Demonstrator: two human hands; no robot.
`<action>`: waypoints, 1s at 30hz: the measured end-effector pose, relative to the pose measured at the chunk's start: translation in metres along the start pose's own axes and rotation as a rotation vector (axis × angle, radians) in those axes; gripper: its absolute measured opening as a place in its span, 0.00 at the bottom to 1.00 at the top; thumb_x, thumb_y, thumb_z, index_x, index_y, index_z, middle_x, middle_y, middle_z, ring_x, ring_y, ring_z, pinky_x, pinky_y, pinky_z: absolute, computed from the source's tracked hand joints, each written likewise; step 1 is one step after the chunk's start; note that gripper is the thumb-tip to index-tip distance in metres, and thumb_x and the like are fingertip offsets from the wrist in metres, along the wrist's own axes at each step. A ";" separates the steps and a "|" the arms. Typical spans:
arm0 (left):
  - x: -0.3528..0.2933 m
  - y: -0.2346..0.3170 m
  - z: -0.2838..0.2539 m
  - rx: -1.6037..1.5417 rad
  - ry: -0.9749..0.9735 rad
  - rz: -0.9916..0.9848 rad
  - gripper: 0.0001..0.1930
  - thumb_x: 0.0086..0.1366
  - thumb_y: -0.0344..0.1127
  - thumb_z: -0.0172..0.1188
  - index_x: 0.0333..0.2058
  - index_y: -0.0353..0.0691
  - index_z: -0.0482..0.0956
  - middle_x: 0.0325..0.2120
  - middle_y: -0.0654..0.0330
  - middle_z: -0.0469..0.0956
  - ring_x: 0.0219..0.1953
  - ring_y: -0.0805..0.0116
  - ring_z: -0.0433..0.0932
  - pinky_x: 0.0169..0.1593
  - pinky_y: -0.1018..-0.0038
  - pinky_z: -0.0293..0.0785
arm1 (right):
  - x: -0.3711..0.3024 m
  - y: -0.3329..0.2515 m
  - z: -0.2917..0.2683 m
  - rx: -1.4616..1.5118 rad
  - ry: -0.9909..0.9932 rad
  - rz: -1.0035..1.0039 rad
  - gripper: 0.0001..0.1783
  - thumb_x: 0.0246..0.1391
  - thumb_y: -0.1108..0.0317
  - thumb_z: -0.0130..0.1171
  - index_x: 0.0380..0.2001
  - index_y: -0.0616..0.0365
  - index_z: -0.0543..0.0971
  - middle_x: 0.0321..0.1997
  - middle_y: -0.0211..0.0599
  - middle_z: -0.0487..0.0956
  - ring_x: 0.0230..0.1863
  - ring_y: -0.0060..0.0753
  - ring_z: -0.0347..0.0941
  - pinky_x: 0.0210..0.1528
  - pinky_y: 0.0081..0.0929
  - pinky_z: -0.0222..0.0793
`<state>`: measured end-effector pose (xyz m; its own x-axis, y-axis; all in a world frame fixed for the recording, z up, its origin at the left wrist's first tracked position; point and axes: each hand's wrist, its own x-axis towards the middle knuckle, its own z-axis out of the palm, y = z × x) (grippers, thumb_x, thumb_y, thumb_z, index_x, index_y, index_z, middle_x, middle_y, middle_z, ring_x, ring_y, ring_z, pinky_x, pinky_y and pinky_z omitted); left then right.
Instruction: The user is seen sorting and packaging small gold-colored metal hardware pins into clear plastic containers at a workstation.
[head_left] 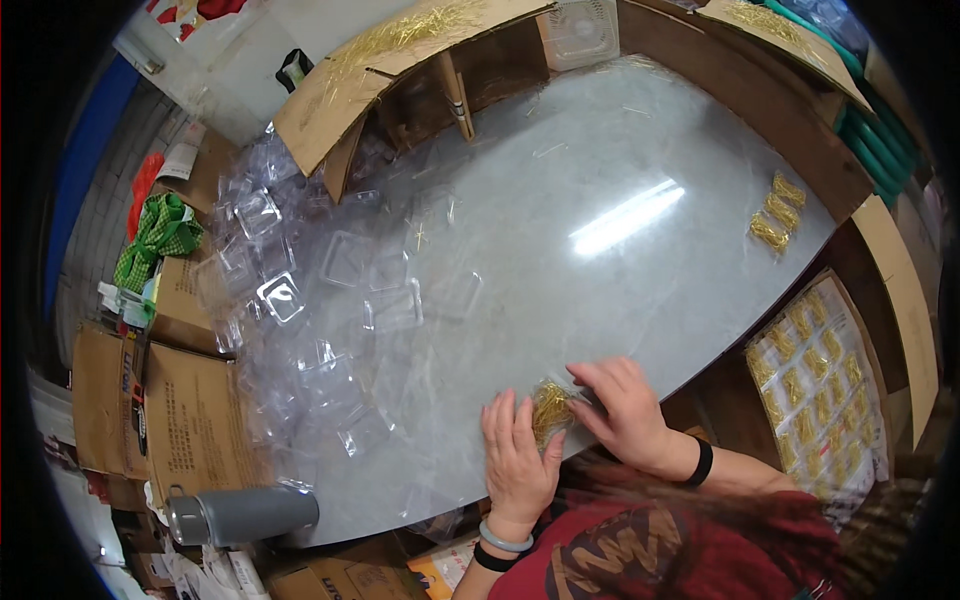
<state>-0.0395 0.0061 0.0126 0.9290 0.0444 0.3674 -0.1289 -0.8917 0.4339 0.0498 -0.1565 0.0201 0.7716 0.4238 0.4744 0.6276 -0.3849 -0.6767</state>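
Note:
A small clear plastic box (pixel 551 408) packed with thin gold wire-like pieces is between my two hands at the near edge of the grey table (pixel 480 365). My left hand (pixel 522 460) holds its left side, fingers along it and the thumb at the near end. On the other side my right hand (pixel 625 418) is curled, with thumb and fingertips at the box's right edge. Whether its lid is on, I cannot tell. Left of my hands lies a loose heap of clear plastic box parts (pixel 325 380). Several filled gold packs (pixel 779 212) lie at the table's right edge.
A cardboard shelf (pixel 330 90) with loose gold pieces on top stands along the far side. At the near left lies a grey bottle (pixel 255 515) beside cardboard boxes (pixel 200 425). Lower right, a tray (pixel 862 345) holds rows of gold packs. A cardboard wall (pixel 740 110) borders the far right.

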 end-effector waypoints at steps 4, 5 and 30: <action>-0.002 -0.001 0.003 0.049 -0.003 -0.019 0.28 0.70 0.45 0.56 0.60 0.29 0.64 0.61 0.39 0.62 0.63 0.38 0.62 0.68 0.44 0.57 | -0.016 -0.002 0.001 -0.183 -0.052 -0.206 0.27 0.46 0.72 0.67 0.53 0.57 0.77 0.50 0.40 0.79 0.53 0.44 0.73 0.54 0.42 0.67; -0.003 -0.001 0.004 0.074 0.000 -0.042 0.28 0.70 0.45 0.56 0.60 0.29 0.64 0.61 0.39 0.61 0.63 0.38 0.61 0.68 0.44 0.57 | -0.019 -0.004 0.002 -0.211 -0.047 -0.260 0.27 0.46 0.72 0.67 0.53 0.56 0.78 0.53 0.39 0.79 0.57 0.44 0.73 0.58 0.42 0.66; 0.002 -0.001 -0.005 -0.078 0.027 -0.073 0.25 0.66 0.29 0.53 0.61 0.27 0.64 0.64 0.36 0.60 0.68 0.34 0.56 0.69 0.48 0.56 | -0.001 -0.005 0.000 -0.204 -0.337 -0.270 0.37 0.57 0.44 0.58 0.67 0.46 0.67 0.71 0.53 0.60 0.64 0.53 0.64 0.65 0.53 0.54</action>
<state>-0.0396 0.0096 0.0165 0.9272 0.1208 0.3544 -0.0893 -0.8478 0.5227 0.0456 -0.1548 0.0227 0.5226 0.7600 0.3864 0.8346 -0.3635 -0.4139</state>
